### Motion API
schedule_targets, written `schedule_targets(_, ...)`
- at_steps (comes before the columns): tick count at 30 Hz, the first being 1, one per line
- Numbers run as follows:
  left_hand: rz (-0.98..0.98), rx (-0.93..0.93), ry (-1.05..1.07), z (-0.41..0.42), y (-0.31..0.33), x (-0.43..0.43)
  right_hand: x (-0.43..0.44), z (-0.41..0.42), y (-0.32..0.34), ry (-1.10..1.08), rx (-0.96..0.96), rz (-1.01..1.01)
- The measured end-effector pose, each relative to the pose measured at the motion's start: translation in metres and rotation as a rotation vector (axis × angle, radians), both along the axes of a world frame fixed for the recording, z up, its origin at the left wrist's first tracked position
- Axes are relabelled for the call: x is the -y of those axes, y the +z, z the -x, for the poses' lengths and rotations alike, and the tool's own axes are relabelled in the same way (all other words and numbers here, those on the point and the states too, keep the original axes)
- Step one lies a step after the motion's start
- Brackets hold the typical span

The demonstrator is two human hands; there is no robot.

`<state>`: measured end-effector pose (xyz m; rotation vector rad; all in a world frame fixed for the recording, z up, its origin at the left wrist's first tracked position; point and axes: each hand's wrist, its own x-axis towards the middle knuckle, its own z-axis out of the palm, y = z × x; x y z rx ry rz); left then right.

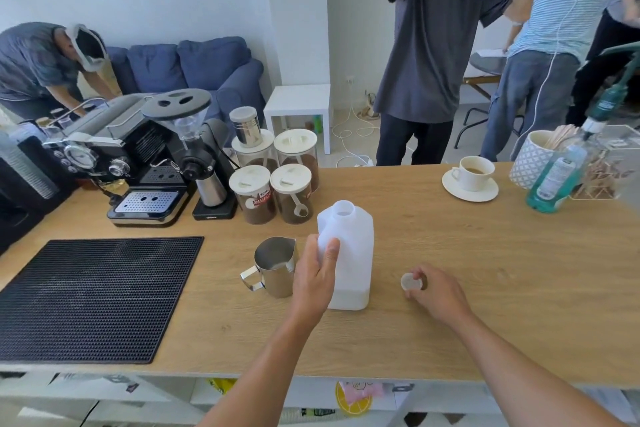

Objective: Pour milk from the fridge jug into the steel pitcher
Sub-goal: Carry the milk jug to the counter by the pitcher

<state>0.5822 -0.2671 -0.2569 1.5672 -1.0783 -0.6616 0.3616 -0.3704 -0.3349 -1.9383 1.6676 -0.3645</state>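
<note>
On the wooden surface [450, 305], the right hand [438, 293] is pinching a white cap [411, 281] in its fingers. The left hand [317, 274] is gripping the upright, uncapped milk jug [349, 253], just beside the steel pitcher [275, 267].

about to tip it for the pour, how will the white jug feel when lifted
Probably light: the milk jug shows milk only near its base. Its thin translucent plastic may flex under the left hand. Its uncapped mouth, with the cap at the right hand, means a quick tilt could slosh.
</note>
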Motion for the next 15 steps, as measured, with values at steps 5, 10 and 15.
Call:
schedule_targets(5,-0.01,-0.004,-0.023,-0.003,0.004,-0.003,-0.005,-0.012,0.019,-0.044,0.117,0.033)
schedule_targets(10,0.014,0.0,-0.057,-0.011,0.01,-0.007,-0.026,-0.042,0.06,-0.092,0.33,0.176)
schedule_targets(15,0.032,-0.057,-0.073,-0.031,0.016,-0.015,-0.055,-0.071,0.09,-0.059,0.471,0.34)
